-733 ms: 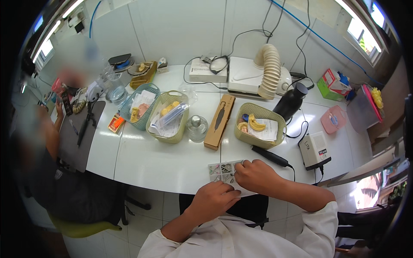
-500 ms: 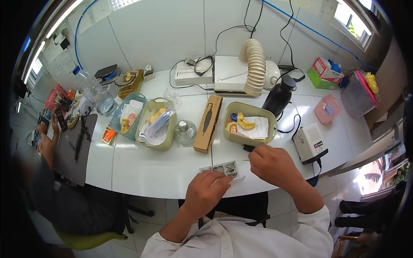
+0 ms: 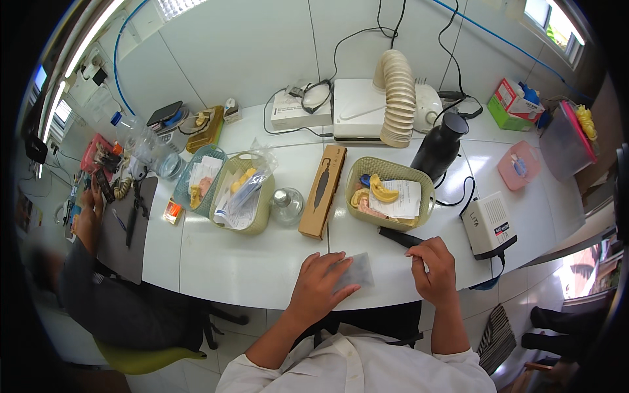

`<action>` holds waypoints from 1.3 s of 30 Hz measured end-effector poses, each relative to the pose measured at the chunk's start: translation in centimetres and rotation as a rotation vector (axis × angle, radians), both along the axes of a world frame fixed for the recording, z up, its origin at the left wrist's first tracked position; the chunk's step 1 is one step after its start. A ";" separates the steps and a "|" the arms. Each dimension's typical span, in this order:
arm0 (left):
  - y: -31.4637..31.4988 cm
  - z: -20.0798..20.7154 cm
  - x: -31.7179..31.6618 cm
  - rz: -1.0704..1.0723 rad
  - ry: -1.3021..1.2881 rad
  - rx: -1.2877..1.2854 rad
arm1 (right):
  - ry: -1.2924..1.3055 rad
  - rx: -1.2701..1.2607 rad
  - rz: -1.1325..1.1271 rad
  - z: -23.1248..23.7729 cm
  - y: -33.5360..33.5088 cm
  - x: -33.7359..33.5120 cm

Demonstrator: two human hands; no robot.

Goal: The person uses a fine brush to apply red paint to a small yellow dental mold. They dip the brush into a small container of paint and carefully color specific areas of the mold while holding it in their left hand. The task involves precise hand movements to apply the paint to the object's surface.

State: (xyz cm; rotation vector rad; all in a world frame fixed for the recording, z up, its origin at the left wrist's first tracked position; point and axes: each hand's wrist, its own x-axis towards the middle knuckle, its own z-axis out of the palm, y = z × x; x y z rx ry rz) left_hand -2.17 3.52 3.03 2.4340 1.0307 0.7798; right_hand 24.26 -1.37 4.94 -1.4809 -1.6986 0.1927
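left hand (image 3: 321, 280): spread on translucent rectangular plastic box (image 3: 362, 270)
right hand (image 3: 433, 267): pinched; contents cannot be told
slim black handpiece (image 3: 398, 238): seen at right hand's ten o'clock

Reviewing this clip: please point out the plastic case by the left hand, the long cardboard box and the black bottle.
Plastic case (image 3: 360, 269): head view, on its cloudy top.
Cardboard box (image 3: 322, 192): head view, middle of its upper face.
Black bottle (image 3: 438, 150): head view, on its body.

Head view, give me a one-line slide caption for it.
Left hand at a translucent box on a white table, right hand beside a black pen-shaped tool.
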 end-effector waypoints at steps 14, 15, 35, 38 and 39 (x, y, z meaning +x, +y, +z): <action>0.9 0.3 0.0 0.120 -0.059 -0.136 | -0.169 -0.092 0.043 -3.8 -0.9 -2.2; 1.4 0.6 0.1 0.169 -0.047 -0.147 | -0.165 -0.096 0.030 -3.8 -0.8 -2.2; 4.1 0.0 -0.3 0.123 -0.128 -0.507 | -0.089 -0.018 0.192 -3.2 -0.9 -6.0; 3.4 0.0 0.0 0.139 -0.130 -0.427 | -0.101 -0.013 0.180 -3.4 -1.0 -5.9; 2.9 -0.3 -0.1 0.151 -0.119 -0.366 | -0.107 -0.008 0.174 -3.3 -1.0 -5.9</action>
